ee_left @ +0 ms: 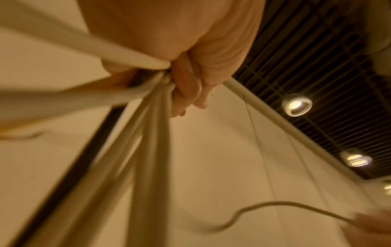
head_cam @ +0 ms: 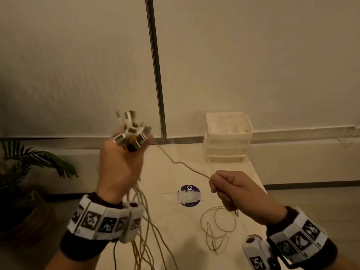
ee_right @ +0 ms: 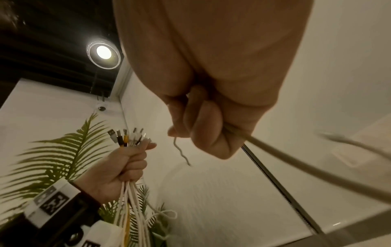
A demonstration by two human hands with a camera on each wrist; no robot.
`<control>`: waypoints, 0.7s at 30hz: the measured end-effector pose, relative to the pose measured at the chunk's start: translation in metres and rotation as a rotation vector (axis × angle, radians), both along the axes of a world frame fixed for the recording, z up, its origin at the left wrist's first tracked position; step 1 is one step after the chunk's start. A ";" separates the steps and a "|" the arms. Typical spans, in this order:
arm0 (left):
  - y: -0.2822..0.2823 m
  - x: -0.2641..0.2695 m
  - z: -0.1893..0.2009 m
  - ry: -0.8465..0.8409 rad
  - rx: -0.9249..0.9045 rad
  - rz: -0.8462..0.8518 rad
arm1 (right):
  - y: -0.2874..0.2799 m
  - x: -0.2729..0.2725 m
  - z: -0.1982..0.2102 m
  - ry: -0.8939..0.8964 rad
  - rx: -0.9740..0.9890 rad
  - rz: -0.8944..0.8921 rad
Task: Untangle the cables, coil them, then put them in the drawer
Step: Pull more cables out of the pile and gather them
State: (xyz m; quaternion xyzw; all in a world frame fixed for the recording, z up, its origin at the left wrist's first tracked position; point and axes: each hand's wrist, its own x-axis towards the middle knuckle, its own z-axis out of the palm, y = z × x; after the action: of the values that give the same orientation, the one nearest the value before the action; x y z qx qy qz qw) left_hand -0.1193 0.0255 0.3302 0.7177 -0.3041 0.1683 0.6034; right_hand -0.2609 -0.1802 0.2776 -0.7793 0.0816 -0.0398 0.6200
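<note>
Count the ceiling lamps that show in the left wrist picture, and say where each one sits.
3. One ceiling lamp glows at upper right, a second lower along the right side, and a third is cut by the right edge. More may lie outside the frame.

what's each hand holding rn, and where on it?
Left hand grips the cable bundle just below its connector ends. Right hand pinches a single white cable mid-length.
</note>
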 end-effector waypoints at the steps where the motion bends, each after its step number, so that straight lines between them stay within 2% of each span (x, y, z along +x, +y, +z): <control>1: -0.006 -0.010 -0.001 0.016 0.006 -0.134 | 0.004 0.002 0.001 -0.012 0.036 0.014; 3: -0.016 -0.029 -0.008 0.012 0.147 -0.381 | 0.012 0.006 0.005 -0.042 0.127 0.065; 5: -0.023 -0.036 -0.018 -0.093 0.317 -0.472 | 0.019 0.009 0.012 -0.065 0.227 0.120; 8: -0.025 -0.026 -0.028 -0.181 0.412 -0.376 | 0.025 0.012 0.020 -0.093 0.303 0.144; 11: -0.020 -0.024 -0.028 -0.197 0.463 -0.319 | 0.026 0.010 0.020 -0.110 0.229 0.151; 13: -0.012 -0.019 -0.026 -0.169 0.400 -0.237 | 0.022 0.002 0.015 -0.100 0.194 0.156; 15: 0.000 -0.007 -0.026 -0.157 0.318 -0.078 | 0.016 -0.014 0.007 -0.065 0.155 0.126; 17: 0.014 0.001 -0.029 -0.204 0.324 0.014 | 0.009 -0.035 -0.007 -0.014 0.157 0.109; 21: 0.026 -0.004 -0.037 -0.203 0.369 -0.018 | 0.014 -0.071 -0.048 0.142 0.168 0.117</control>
State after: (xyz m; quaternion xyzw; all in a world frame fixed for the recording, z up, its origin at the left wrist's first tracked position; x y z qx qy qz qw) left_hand -0.1235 0.0516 0.2933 0.7927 -0.3954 0.1758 0.4295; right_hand -0.3322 -0.1658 0.2300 -0.7290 0.0830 0.0588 0.6769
